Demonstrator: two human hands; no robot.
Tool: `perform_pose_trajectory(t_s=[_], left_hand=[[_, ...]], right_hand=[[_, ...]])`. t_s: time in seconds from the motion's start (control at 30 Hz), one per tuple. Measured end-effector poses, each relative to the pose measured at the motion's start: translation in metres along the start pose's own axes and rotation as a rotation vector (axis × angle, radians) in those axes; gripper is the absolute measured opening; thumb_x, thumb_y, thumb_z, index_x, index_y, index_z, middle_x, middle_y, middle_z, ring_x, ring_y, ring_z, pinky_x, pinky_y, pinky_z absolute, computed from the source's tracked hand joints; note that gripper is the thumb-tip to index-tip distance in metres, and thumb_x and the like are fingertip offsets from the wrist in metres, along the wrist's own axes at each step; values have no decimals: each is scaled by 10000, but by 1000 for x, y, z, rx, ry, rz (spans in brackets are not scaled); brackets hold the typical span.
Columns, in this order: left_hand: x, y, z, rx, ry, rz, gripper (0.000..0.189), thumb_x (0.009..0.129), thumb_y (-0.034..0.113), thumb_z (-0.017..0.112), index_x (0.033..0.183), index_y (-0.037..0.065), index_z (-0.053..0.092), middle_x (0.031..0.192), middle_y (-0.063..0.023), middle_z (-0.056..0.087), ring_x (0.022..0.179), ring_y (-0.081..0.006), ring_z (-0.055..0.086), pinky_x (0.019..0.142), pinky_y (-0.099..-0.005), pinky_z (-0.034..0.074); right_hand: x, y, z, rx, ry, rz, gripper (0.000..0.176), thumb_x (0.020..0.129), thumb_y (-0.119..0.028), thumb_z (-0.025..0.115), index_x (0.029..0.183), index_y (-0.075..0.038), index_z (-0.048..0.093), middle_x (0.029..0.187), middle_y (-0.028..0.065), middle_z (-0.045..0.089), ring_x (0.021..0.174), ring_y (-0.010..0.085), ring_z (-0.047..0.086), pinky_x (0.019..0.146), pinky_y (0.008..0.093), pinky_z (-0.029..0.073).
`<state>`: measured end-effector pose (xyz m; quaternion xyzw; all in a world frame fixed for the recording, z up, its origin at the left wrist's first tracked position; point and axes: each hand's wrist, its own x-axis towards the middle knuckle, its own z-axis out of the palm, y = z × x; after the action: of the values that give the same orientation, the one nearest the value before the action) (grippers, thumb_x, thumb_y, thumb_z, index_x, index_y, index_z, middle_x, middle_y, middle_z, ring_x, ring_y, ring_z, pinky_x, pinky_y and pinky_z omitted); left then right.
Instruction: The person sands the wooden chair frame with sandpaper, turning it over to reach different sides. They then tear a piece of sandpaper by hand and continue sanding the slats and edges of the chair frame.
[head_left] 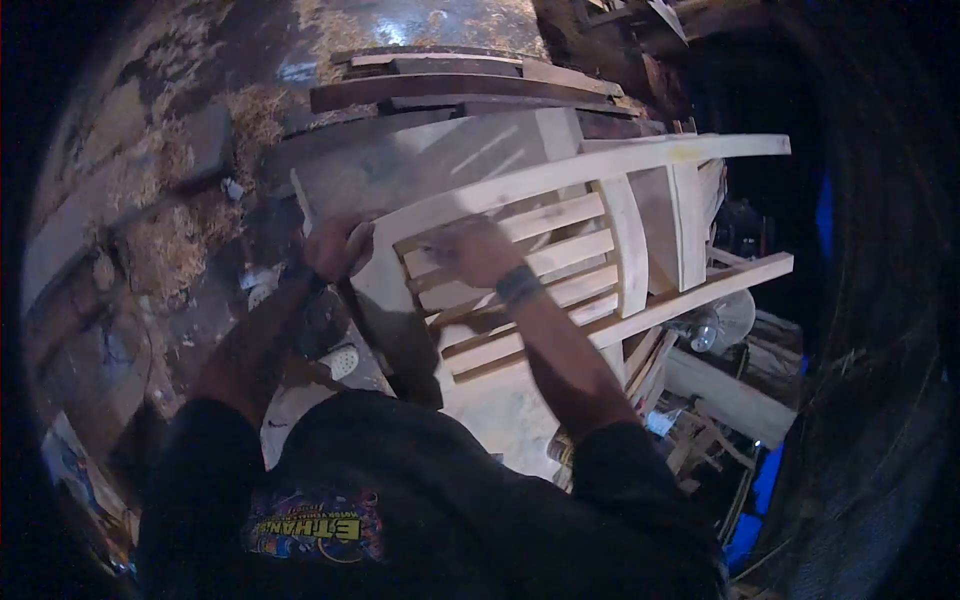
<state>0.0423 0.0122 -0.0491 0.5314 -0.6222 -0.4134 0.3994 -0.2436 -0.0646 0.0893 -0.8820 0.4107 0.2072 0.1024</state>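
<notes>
A pale slatted wooden frame (632, 240) lies across a work surface. It has a long curved rail (540, 178), a straighter rail nearer me and several slats (568, 252) between crosspieces. At the frame's left end, my left hand (340, 250) is closed around the edge, its thumb on top. My right hand (475, 252) is over the left part of the slats, just inside the curved rail. Its fingers are blurred and shaded, so I cannot make out whether they hold anything. A dark band circles that wrist.
Stacked boards (470, 88) lie beyond the frame. Wood shavings (165, 250) cover the floor at left. A perforated clog (342, 362) shows below my left arm. At right are a lit bulb (704, 334), offcuts (705, 440) and a plank (730, 395).
</notes>
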Motion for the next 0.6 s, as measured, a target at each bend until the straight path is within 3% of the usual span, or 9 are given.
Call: perform_pose_trajectory(t_s=[0.07, 0.1, 0.13, 0.23, 0.3, 0.33, 0.37, 0.53, 0.6], left_hand=[[-3, 19, -9, -45, -11, -44, 408, 1122, 383, 521, 1198, 56, 753, 996, -214, 751, 948, -421, 726, 871, -507, 546], [-2, 22, -7, -54, -2, -65, 411, 1123, 390, 516, 1178, 54, 747, 985, -212, 745, 951, -415, 726, 871, -504, 544], [-2, 19, -5, -61, 4, -85, 416, 1124, 396, 510, 1158, 52, 742, 973, -211, 739, 953, -410, 726, 872, -502, 543], [-3, 10, -4, -5, -48, -135, 435, 1126, 410, 505, 1136, 38, 730, 943, -207, 732, 919, -394, 725, 852, -499, 541], [0, 2, -2, 34, -59, -123, 457, 1126, 428, 512, 1124, 26, 729, 898, -182, 727, 856, -343, 714, 805, -475, 539], [0, -5, 2, 41, -44, -100, 473, 1125, 442, 518, 1113, 20, 730, 863, -159, 722, 812, -297, 702, 769, -452, 537], [3, -8, 4, 54, -20, -77, 489, 1125, 457, 524, 1102, 14, 731, 828, -136, 717, 767, -250, 690, 733, -429, 534], [11, -6, -9, -13, 4, 13, 361, 1081, 330, 639, 1169, -13, 704, 1000, -142, 741, 902, -268, 708, 815, -426, 559], [2, 53, 3, 214, 249, 282, 297, 1037, 217, 693, 1218, -19, 696, 1070, -206, 749, 961, -355, 744, 865, -445, 581]], right_hand=[[-28, 62, -36, 10, 254, -121, 287, 935, -313, 681, 1157, -235, 845, 1215, 136, 796, 1185, 363, 721, 1118, 515, 513], [-35, 111, -47, 75, 106, 111, 276, 934, -377, 688, 1146, -291, 841, 1280, 74, 782, 1191, 325, 715, 1063, 522, 530], [-50, 135, -74, -143, 175, 87, 290, 919, -381, 699, 1126, -233, 839, 1198, 98, 799, 1155, 343, 719, 1064, 527, 513], [-62, 101, -72, -8, 259, 143, 291, 917, -359, 701, 1089, -164, 833, 1173, 124, 783, 1126, 374, 709, 1051, 557, 503], [-34, 58, 14, 39, 523, -72, 278, 930, -327, 678, 1080, -154, 834, 1184, 149, 772, 1143, 389, 693, 1100, 551, 487], [-34, -2, 15, 224, 412, 7, 313, 956, -342, 646, 1102, -131, 824, 1183, 162, 763, 1181, 386, 678, 1140, 544, 474], [-12, -24, 72, -54, 342, -124, 326, 895, -328, 698, 1195, -249, 801, 1290, 62, 745, 1294, 301, 619, 1155, 557, 456], [-100, -49, -11, 312, 290, -186, 435, 881, -313, 742, 1290, -172, 779, 1303, 65, 744, 1286, 274, 647, 1143, 539, 473], [-150, -26, 2, 999, 494, -111, 358, 989, -268, 723, 1301, -98, 764, 1246, 65, 771, 1186, 254, 709, 1075, 442, 533]])
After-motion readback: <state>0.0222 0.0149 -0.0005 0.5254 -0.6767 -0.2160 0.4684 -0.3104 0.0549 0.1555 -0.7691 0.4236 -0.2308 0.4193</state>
